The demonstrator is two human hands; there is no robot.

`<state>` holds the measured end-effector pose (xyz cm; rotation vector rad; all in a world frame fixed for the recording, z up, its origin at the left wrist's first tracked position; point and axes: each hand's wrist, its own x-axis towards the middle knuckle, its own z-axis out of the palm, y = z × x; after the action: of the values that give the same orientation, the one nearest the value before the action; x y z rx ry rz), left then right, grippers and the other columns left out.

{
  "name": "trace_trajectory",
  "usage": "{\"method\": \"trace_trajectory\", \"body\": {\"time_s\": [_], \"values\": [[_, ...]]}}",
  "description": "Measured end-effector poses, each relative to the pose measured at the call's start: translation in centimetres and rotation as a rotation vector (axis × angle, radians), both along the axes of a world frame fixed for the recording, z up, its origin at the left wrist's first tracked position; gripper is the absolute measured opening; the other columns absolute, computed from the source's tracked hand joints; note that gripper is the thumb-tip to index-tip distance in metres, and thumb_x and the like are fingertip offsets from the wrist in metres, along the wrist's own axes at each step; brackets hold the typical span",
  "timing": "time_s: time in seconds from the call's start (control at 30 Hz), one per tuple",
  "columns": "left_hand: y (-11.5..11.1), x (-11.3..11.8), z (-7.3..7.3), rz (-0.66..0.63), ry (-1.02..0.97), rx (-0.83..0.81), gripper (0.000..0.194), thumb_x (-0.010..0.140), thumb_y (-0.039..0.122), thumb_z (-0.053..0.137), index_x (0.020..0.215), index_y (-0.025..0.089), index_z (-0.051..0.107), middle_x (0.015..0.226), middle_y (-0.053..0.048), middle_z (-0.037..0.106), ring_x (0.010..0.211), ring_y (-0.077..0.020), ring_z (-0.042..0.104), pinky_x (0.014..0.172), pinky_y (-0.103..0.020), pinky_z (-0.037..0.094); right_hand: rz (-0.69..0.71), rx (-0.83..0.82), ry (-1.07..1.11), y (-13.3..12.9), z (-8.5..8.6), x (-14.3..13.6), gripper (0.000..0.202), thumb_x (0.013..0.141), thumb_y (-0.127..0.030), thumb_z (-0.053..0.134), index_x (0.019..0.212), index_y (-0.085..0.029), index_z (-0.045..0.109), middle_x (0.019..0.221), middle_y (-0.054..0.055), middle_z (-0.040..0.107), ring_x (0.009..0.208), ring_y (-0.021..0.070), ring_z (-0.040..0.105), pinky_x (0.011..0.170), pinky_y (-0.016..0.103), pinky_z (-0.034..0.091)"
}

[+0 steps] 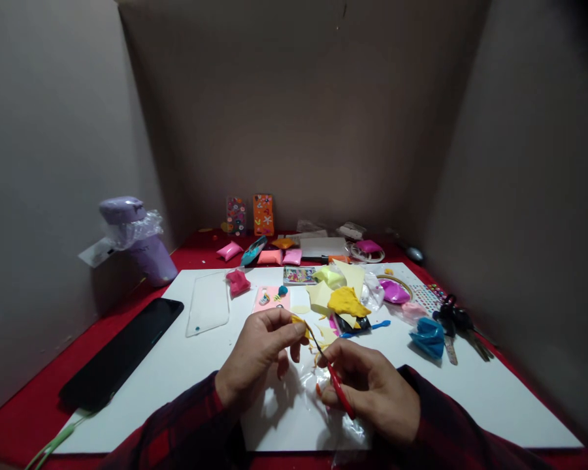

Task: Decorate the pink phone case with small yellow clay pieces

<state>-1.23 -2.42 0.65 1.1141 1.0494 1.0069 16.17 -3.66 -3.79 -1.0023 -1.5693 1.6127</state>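
Note:
A small yellow piece [300,321], clay by its look, is pinched between the thumb and forefinger of my left hand [269,343]. My right hand [367,385] grips red-handled scissors [340,391], their thin dark blades touching the yellow piece. Beneath my hands lie thin yellow scraps [318,352] and crumpled clear plastic [313,388]. A larger lump of yellow clay [347,301] sits just beyond, on pale yellow paper [319,297] and a black packet [351,324]. Behind my left hand, partly hidden by it, is a pink phone case [272,299] with small decorations.
A clear case [208,303] and black phone [122,352] lie left, near a purple bottle [149,251]. Rightward are a blue clay packet [427,338], keys [463,326] and bead sheet [424,297]. Two decorated cases [263,214] lean at the back wall.

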Motion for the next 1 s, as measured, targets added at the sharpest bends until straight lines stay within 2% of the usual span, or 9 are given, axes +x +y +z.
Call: {"method": "trace_trajectory", "body": {"time_s": [0.17, 0.33, 0.57, 1.0], "values": [[-0.05, -0.06, 0.21, -0.005, -0.037, -0.012, 0.017, 0.072, 0.027, 0.062, 0.069, 0.012, 0.057, 0.062, 0.0, 0.056, 0.041, -0.0036, 0.04, 0.033, -0.014, 0.029, 0.002, 0.003, 0.001, 0.22, -0.21, 0.11, 0.028, 0.068, -0.032, 0.07, 0.081, -0.017, 0.051, 0.057, -0.007, 0.044, 0.05, 0.0066, 0.036, 0.048, 0.021, 0.03], [-0.06, -0.02, 0.32, 0.021, -0.005, -0.004, 0.013, 0.072, 0.023, 0.061, 0.067, 0.012, 0.056, 0.06, 0.001, 0.056, 0.038, -0.0028, 0.039, 0.032, -0.014, 0.028, -0.001, 0.01, -0.015, 0.17, -0.3, 0.18, 0.027, 0.068, -0.032, 0.07, 0.081, -0.017, 0.05, 0.057, -0.007, 0.045, 0.05, 0.0073, 0.039, 0.049, 0.02, 0.032], [-0.1, -0.17, 0.49, 0.015, 0.071, 0.028, 0.011, 0.072, 0.02, 0.059, 0.067, 0.012, 0.056, 0.06, 0.0, 0.057, 0.036, -0.0028, 0.04, 0.032, -0.014, 0.029, 0.007, 0.001, -0.075, -0.14, 0.38, 0.05, 0.023, 0.065, -0.019, 0.068, 0.081, -0.019, 0.051, 0.056, -0.007, 0.047, 0.048, 0.0071, 0.039, 0.047, 0.019, 0.032], [-0.2, -0.17, 0.93, -0.001, 0.103, 0.023, 0.011, 0.071, 0.02, 0.06, 0.064, 0.012, 0.055, 0.058, 0.001, 0.055, 0.036, -0.0027, 0.039, 0.032, -0.014, 0.028, 0.017, 0.007, -0.086, -0.15, 0.53, 0.12, 0.024, 0.065, -0.019, 0.068, 0.082, -0.018, 0.051, 0.057, -0.007, 0.048, 0.05, 0.0079, 0.04, 0.047, 0.02, 0.033]]}}
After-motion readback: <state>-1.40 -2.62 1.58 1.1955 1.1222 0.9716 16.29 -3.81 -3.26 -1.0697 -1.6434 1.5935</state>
